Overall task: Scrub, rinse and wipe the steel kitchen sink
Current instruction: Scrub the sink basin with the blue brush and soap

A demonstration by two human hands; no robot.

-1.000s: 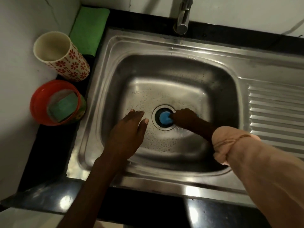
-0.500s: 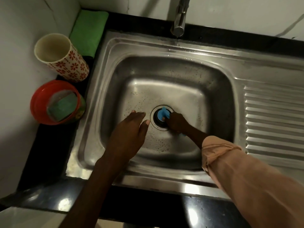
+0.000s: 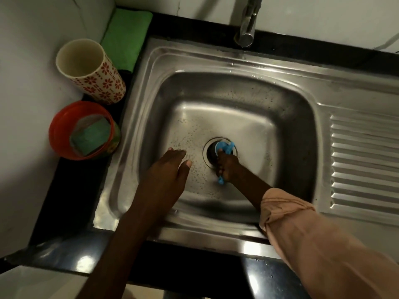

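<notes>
Your right hand (image 3: 227, 167) grips the blue scrubber (image 3: 224, 147) over the drain (image 3: 210, 152) at frame centre (wet sink (image 3: 237, 100)); your left hand (image 3: 167, 169) rests flat, fingers straight.

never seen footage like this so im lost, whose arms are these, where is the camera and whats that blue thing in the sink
The camera sits on a person's head, looking down at their own arms; there is no robot. Below is a steel sink with a tap above it. The right hand grips a blue scrubbing tool at the drain. The left hand is flat and open over the basin floor, holding nothing. Left of the sink stand a flowered cup, a red tub holding a green sponge, and a green cloth.
</notes>
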